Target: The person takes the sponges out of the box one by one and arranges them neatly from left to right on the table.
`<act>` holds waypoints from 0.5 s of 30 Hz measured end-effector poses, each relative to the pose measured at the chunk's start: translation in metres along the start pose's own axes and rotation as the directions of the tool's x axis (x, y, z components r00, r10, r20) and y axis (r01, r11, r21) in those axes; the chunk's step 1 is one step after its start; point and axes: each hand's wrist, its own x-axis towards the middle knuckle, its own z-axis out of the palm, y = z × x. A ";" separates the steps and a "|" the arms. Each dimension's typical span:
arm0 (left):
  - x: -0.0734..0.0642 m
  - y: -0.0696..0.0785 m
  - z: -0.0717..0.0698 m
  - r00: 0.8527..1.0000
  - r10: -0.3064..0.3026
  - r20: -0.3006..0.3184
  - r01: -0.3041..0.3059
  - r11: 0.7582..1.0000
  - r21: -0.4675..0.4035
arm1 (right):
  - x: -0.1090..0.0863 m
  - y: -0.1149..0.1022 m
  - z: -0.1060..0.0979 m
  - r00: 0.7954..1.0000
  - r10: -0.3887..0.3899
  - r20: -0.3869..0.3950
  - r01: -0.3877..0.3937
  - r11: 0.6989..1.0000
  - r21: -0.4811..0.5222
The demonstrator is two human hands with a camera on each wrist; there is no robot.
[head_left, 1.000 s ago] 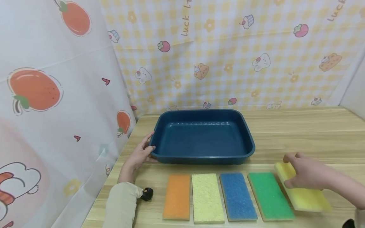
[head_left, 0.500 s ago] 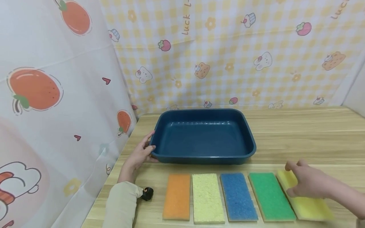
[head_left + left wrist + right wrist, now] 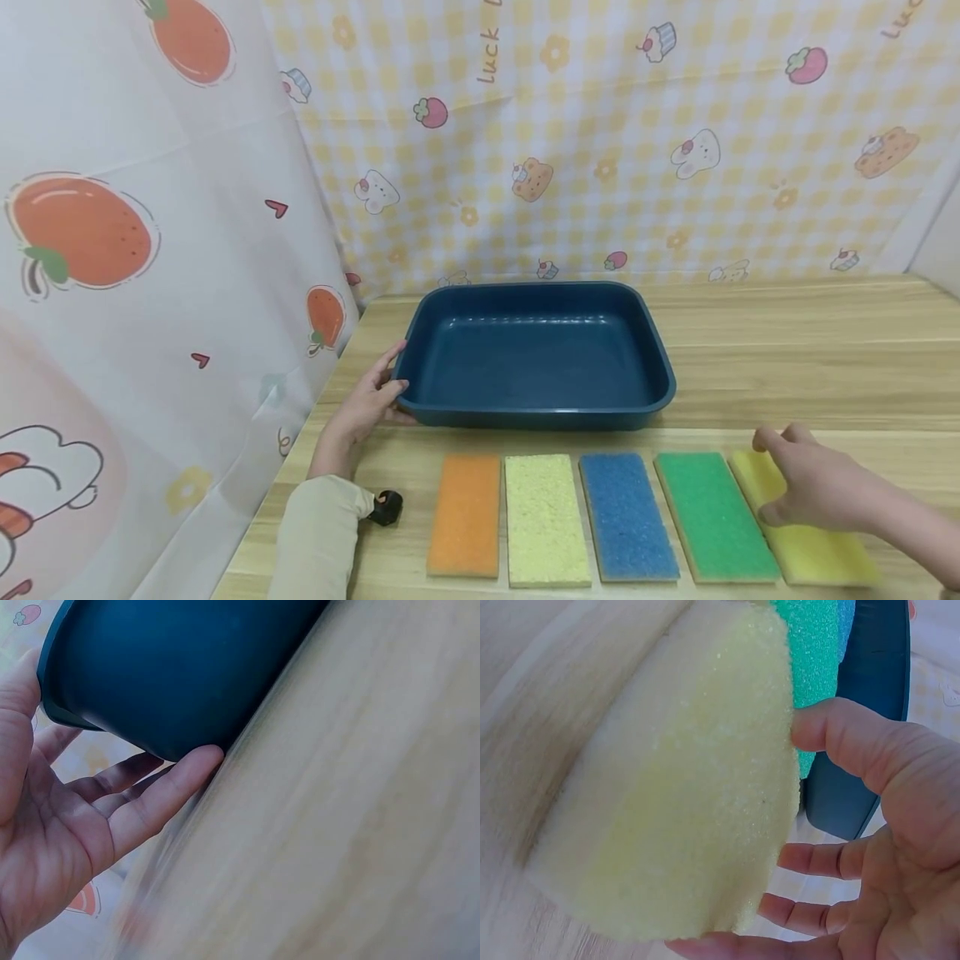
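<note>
In the head view, my left hand point(image 3: 367, 404) rests at the left side of a dark blue rectangular pan point(image 3: 536, 418). The left wrist view shows its extended fingers touching the pan's outer wall point(image 3: 172, 667), thumb up by the rim. My right hand point(image 3: 825, 483) holds a yellow sponge point(image 3: 828, 557) by its edges, at the right end of a row of sponges; it lies flat beside the green sponge point(image 3: 716, 517). Up close in the right wrist view, the thumb and fingertips meet the yellow sponge's edge point(image 3: 697, 787).
Left of the green sponge lie a blue sponge point(image 3: 628, 517), a pale yellow sponge point(image 3: 546, 521) and an orange sponge point(image 3: 465, 517), side by side on the wooden table point(image 3: 810, 358). A patterned cloth point(image 3: 585, 167) hangs behind the pan.
The yellow sponge went from tilted to flat on the table, lowered by my right hand, which shifted slightly toward me. My left hand stayed at the pan.
</note>
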 end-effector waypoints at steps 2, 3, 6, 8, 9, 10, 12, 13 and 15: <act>0.000 0.000 0.000 1.000 0.002 0.001 -0.002 1.000 0.000 | 0.001 -0.001 0.000 1.000 0.004 0.002 -0.004 1.000 0.000; 0.000 0.000 0.000 1.000 0.003 0.001 -0.003 1.000 0.003 | 0.001 -0.001 0.000 1.000 0.004 0.001 -0.004 1.000 0.000; -0.001 0.000 -0.002 1.000 0.004 0.006 -0.005 1.000 0.016 | 0.003 -0.002 0.003 1.000 0.000 0.002 0.000 1.000 0.002; -0.004 -0.002 -0.004 1.000 0.000 0.009 0.000 1.000 0.025 | 0.004 -0.002 0.005 1.000 -0.005 0.012 0.005 1.000 0.008; -0.006 -0.004 -0.005 1.000 -0.005 0.008 0.005 1.000 0.027 | 0.006 -0.003 0.006 1.000 -0.009 0.019 0.008 1.000 0.012; -0.009 -0.005 -0.007 1.000 -0.010 0.007 0.010 1.000 0.028 | 0.008 -0.004 0.007 0.999 -0.016 0.030 0.015 1.000 0.015; -0.014 -0.009 -0.011 1.000 -0.023 0.000 0.023 0.999 0.026 | 0.012 -0.006 0.008 0.998 -0.030 0.057 0.030 0.999 0.015; -0.017 -0.010 -0.013 1.000 -0.031 -0.002 0.032 0.999 0.023 | 0.015 -0.008 0.008 0.997 -0.037 0.073 0.036 0.999 0.015; -0.021 -0.013 -0.018 0.999 -0.045 -0.001 0.045 0.999 0.013 | 0.019 -0.011 0.007 0.994 -0.059 0.092 0.059 0.998 -0.005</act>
